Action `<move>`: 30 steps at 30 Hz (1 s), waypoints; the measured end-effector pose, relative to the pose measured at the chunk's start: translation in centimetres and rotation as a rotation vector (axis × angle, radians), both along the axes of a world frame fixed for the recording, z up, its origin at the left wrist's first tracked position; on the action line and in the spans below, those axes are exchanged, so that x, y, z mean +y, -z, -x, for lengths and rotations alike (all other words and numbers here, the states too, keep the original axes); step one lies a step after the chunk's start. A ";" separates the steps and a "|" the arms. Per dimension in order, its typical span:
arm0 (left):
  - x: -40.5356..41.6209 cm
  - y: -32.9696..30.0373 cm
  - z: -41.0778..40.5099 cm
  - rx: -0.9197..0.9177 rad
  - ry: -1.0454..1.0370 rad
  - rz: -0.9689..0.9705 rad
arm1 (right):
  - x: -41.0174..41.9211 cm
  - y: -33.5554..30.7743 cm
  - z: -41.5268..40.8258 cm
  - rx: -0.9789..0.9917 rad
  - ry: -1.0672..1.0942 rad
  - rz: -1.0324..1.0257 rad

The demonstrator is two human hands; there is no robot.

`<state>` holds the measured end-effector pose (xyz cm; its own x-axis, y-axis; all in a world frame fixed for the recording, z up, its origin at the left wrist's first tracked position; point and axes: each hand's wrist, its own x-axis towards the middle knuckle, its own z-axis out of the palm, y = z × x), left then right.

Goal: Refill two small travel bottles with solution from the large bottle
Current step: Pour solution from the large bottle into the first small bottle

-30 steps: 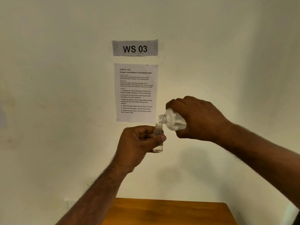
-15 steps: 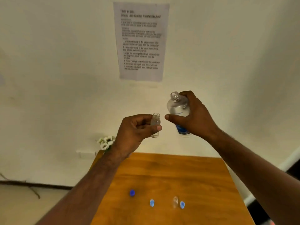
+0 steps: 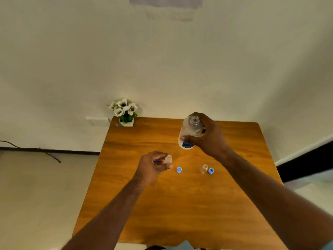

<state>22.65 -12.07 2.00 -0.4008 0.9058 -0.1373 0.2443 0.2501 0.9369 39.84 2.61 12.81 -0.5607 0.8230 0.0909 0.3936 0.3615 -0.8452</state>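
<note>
Both hands are now lower than half a second ago, down over the table [image 3: 180,213] rather than raised before the wall, and the paper sheet [image 3: 165,0] is showing only as a strip at the top edge.

Nearest, the two forearms are reaching in from the bottom corners over the wooden top. Left hand [image 3: 153,166] is gripping one small bottle [image 3: 168,159] between thumb and curled fingers, neck open and uncapped, just above the table's middle; whether its base is touching the wood cannot be told. A dark blue spot is showing at the fingers of that hand, too small to identify.

Just right of that hand, a blue cap [image 3: 179,169] is lying on the table. Further right, the second small bottle [image 3: 204,168] is standing upright and uncapped, with another blue cap [image 3: 211,171] just beside it on its right.

Beyond these, right hand [image 3: 207,139] is wrapping round the large bottle [image 3: 190,132], thumb across its front above the blue label. This bottle is upright, mouth open, base at or just above the table; contact cannot be told.

At the far left corner, a small pot of white flowers [image 3: 125,112] is standing against the wall. A dark cable [image 3: 36,149] is running along the wall's foot at left.
</note>
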 end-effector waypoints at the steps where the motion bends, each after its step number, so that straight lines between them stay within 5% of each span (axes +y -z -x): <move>1: -0.1 1.1 -0.1 0.009 0.011 0.024 | -0.2 1.0 0.1 -0.014 0.012 0.001; 14: 0.5 10.8 0.9 0.186 0.164 0.191 | 0.1 11.4 2.3 -0.218 0.101 0.064; 30: 0.9 12.1 1.4 0.166 0.170 0.221 | -0.8 10.0 1.8 -0.172 0.121 0.081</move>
<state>21.24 -11.18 -10.08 -0.2800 0.9172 -0.2836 0.4453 0.3858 0.8080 38.01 1.77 2.81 -0.4588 0.8860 -0.0671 0.5711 0.2363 -0.7861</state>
